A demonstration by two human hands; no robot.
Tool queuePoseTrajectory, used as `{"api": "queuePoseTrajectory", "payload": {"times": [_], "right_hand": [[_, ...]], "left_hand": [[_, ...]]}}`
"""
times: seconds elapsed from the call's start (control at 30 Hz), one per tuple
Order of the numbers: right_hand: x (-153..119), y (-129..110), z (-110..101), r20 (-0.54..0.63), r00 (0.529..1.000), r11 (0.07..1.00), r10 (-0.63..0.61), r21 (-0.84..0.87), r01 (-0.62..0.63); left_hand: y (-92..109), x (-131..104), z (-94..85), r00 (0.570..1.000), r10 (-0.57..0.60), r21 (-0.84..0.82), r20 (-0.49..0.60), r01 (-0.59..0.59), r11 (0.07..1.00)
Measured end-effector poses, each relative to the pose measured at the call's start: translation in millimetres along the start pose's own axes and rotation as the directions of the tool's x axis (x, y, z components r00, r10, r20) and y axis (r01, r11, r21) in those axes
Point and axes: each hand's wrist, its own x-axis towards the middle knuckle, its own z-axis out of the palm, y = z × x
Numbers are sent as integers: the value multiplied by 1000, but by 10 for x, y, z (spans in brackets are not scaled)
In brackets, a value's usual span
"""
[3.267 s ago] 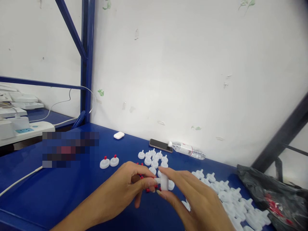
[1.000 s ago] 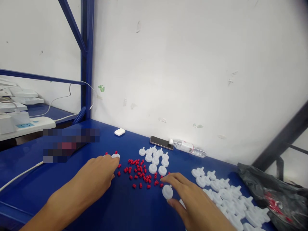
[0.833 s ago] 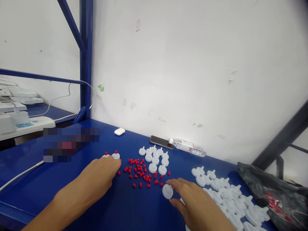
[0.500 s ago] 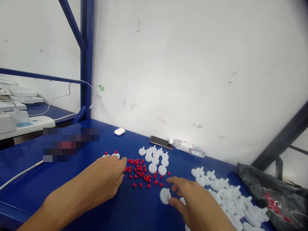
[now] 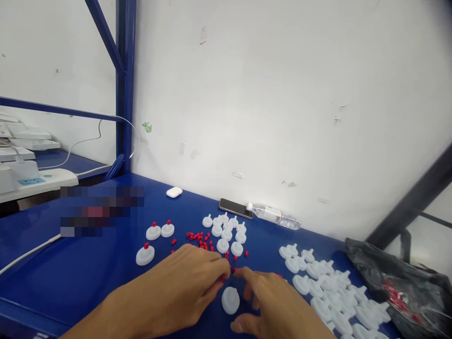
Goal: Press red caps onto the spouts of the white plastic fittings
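Observation:
My left hand [image 5: 187, 285] reaches over the middle of the blue table, fingers closed in a pinch, with a small red cap [image 5: 222, 278] showing at the fingertips. Beside it, my right hand [image 5: 271, 299] is open, thumb and index finger apart. Between the hands lies a white disc-shaped piece with a short spout [image 5: 230, 301]. Another red cap [image 5: 235, 270] is by my right index fingertip. Loose red caps [image 5: 201, 239] are scattered beyond my left hand, which hides part of them. To the left stand three white pieces with red caps on their spouts, the nearest being a capped piece [image 5: 145, 255].
Several uncapped white pieces [image 5: 226, 234] stand at the back, and a larger pile [image 5: 332, 287] lies right. Along the wall are a white case [image 5: 174, 192], a phone [image 5: 235, 208] and a plastic bottle [image 5: 275, 216]. A black bag [image 5: 377, 268] holds red items.
My left hand has moved right from beside the capped pieces, uncovering them, and now pinches a red cap. The white piece by my right hand sits a little farther left and nearer.

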Motion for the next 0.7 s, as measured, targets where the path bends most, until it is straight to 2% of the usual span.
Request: {"api": "queuePoseTrajectory", "payload": {"times": [0.1,0.3,0.5,0.7], "right_hand": [[33,-10,42,-18,999,1000,-31,-1,31],[34,-71,27,-6,995,994,-102,-29,102],[-3,-152,-35,1,988,985,-152,-85,151],[-45,-128,-37,-116,978,984,-174,14,177]], "left_hand": [[10,18,43,999,33,-10,28,-33,999],[8,63,112,990,140,-13,18,-140,990],[4,67,86,987,162,-80,-7,-162,984],[18,37,8,989,141,-139,-44,-146,979]]}}
